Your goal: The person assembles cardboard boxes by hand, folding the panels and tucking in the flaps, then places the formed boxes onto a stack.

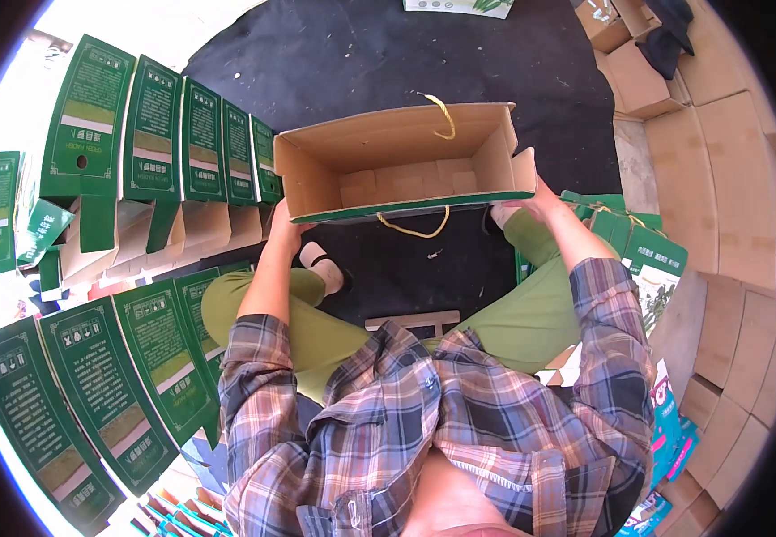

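Note:
An open cardboard carton (388,161), brown inside and green outside, is held out in front of me above the floor. Two yellow rope handles hang from its long sides, and nothing lies in it. My left hand (291,225) grips its left end, the fingers mostly hidden behind the wall. At the opposite end, my right hand (542,200) holds the carton beside a raised flap (523,172); those fingers are partly hidden too. Close to my left arm stand rows of printed green cartons (153,125) with flaps hanging down.
More green cartons (88,403) line the near left. Folded green and white cartons (643,259) lie beside my right leg. Brown cardboard boxes (688,179) are stacked along the right. Black sheeting (549,80) covers the floor, and a low wooden stool (413,320) shows between my legs.

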Demonstrator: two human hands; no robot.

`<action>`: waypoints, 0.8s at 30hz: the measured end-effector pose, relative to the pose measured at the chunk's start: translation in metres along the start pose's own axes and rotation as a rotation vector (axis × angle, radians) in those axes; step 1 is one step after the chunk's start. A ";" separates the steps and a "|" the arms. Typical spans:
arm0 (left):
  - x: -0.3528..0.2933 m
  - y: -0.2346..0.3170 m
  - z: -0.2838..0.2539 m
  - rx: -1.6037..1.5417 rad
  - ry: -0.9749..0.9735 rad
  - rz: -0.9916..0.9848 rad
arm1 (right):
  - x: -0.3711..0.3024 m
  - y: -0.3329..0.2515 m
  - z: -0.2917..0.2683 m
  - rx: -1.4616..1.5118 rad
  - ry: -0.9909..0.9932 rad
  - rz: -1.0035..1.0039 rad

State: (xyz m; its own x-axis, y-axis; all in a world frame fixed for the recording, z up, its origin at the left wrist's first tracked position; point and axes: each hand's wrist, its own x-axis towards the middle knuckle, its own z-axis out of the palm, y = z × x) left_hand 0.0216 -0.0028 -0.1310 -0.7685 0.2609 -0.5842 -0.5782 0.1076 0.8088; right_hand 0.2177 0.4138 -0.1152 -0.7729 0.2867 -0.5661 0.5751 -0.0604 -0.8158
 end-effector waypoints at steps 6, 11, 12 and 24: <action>-0.006 0.018 0.015 0.193 0.004 -0.110 | 0.008 -0.008 0.003 0.084 0.046 0.223; -0.004 0.027 0.026 0.327 0.054 0.087 | 0.015 -0.023 -0.004 -0.334 0.297 -0.182; -0.005 0.030 0.038 0.374 0.085 0.216 | 0.023 -0.018 -0.021 -0.416 0.430 -0.288; -0.023 0.035 0.044 0.906 0.148 0.608 | -0.003 -0.101 0.088 -1.064 0.260 -0.801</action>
State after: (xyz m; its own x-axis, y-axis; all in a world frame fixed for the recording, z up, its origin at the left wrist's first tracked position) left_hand 0.0306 0.0372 -0.0864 -0.9169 0.3984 -0.0248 0.2771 0.6799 0.6789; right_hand 0.1387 0.3351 -0.0416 -0.9858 0.0725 0.1517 0.0141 0.9346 -0.3553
